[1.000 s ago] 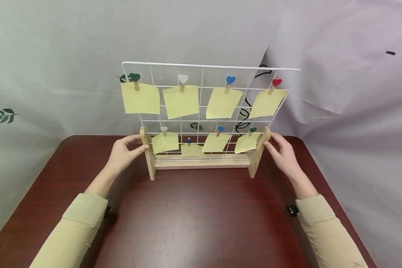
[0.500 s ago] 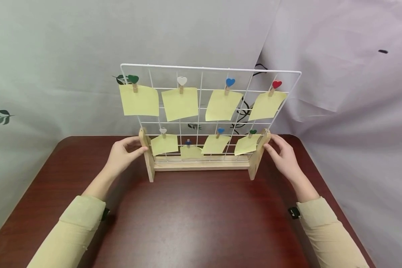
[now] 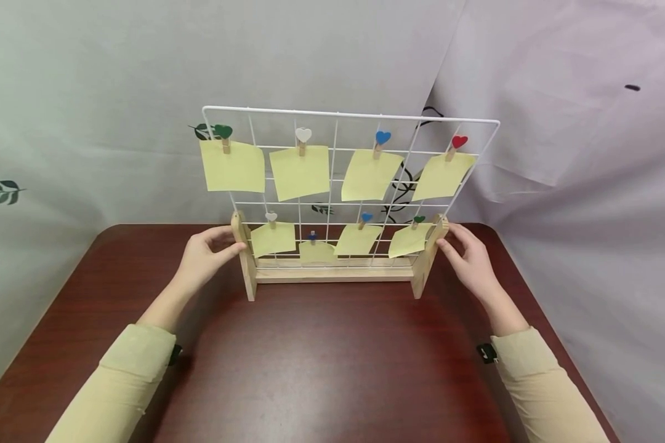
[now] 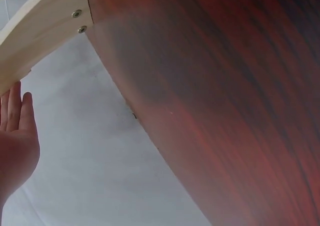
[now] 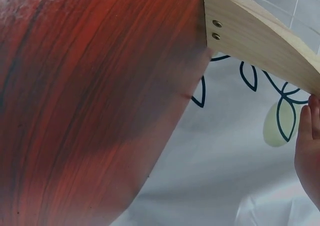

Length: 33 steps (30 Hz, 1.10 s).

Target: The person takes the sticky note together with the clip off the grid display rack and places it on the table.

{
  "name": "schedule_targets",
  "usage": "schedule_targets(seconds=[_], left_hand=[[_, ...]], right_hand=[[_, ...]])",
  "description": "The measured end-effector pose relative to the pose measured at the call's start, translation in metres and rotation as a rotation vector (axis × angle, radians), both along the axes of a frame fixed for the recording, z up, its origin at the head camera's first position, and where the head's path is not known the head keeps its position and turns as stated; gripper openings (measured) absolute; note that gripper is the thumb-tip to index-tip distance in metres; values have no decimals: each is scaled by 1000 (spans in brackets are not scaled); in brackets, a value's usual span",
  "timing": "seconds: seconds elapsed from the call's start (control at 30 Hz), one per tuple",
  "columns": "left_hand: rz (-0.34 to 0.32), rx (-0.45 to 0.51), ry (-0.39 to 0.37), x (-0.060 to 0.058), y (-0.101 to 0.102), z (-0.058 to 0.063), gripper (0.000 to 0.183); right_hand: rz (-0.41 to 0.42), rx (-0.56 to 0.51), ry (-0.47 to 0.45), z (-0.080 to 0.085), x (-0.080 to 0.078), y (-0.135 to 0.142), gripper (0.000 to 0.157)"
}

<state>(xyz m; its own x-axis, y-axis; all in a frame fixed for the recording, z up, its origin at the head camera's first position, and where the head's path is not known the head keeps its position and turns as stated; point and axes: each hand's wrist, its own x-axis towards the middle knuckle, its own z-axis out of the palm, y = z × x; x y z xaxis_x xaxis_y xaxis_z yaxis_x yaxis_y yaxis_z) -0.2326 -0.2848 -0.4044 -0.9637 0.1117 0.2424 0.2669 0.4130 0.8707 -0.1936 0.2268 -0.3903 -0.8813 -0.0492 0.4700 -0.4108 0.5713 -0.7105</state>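
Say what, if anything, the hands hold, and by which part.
The wooden stand, by its sides: the left hand pinches the left leg near its top, the right hand the right leg likewise.

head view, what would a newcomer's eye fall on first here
Likely the white wire grid in the middle, hung with two rows of yellow notes. Next, the heart-topped clips along its upper row, green, white, blue and red from left to right. Then the left hand and right hand, each gripping an end of the wooden stand.
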Motion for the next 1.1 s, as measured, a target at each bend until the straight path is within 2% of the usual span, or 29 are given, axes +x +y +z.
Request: schedule_targets(seconds=[0.47, 0.7, 0.9, 1.1], left_hand=[[-6, -17, -9, 2, 1, 5, 39], [-24, -1, -12, 4, 0, 11, 36], [-35, 2, -19, 7, -4, 18, 39], [-44, 10, -12, 11, -14, 31, 42]], right_hand=[[-2, -34, -15, 4, 1, -1, 33], [-8, 9, 3, 9, 1, 2, 32], [18, -32, 24, 19, 4, 7, 36], [50, -110, 62, 39, 10, 8, 35]])
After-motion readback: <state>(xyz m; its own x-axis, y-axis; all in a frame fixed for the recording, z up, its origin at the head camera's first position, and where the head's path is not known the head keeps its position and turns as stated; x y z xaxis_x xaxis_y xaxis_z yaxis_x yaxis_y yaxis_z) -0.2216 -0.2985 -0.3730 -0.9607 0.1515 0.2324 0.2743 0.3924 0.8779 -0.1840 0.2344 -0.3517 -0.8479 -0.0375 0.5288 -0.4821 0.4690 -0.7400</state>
